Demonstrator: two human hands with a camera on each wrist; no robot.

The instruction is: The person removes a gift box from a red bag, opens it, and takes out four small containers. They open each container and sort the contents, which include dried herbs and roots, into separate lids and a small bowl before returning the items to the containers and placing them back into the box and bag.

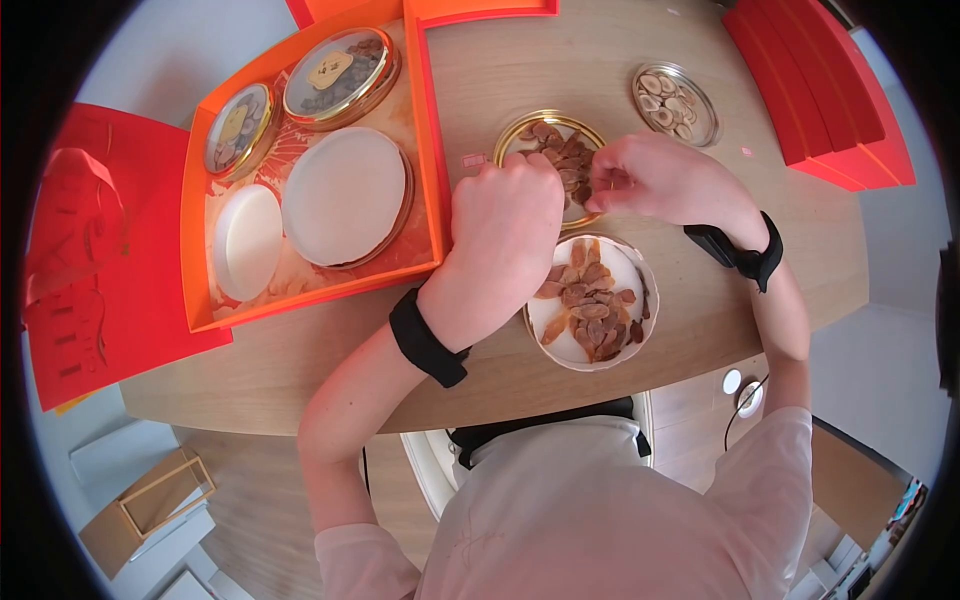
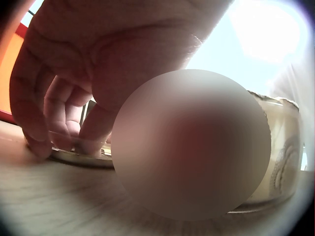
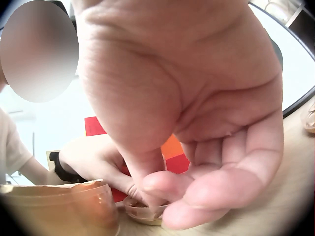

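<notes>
Brown dried slices (image 1: 575, 182) lie in a shallow gold-rimmed dish (image 1: 502, 137). My left hand (image 1: 508, 225) grips its left side; in the left wrist view that hand (image 2: 98, 64) has bent fingers on both sides of the rim. At the dish's right side is my right hand (image 1: 672, 182), its fingers bent over the edge. In the right wrist view the thumb and forefinger of this hand (image 3: 192, 108) come close together; whether they pinch a slice I cannot tell. Nearer my body stands a round tub (image 1: 645, 335) with more brown slices (image 1: 595, 310) on a white surface.
An orange box (image 1: 436, 190) at the left holds two lidded round tins (image 1: 340, 75) and two white-topped round ones (image 1: 345, 197). A dish of pale slices (image 1: 670, 100) sits behind my right hand. Red boxes (image 1: 815, 90) stand far right, a red bag (image 1: 90, 270) far left.
</notes>
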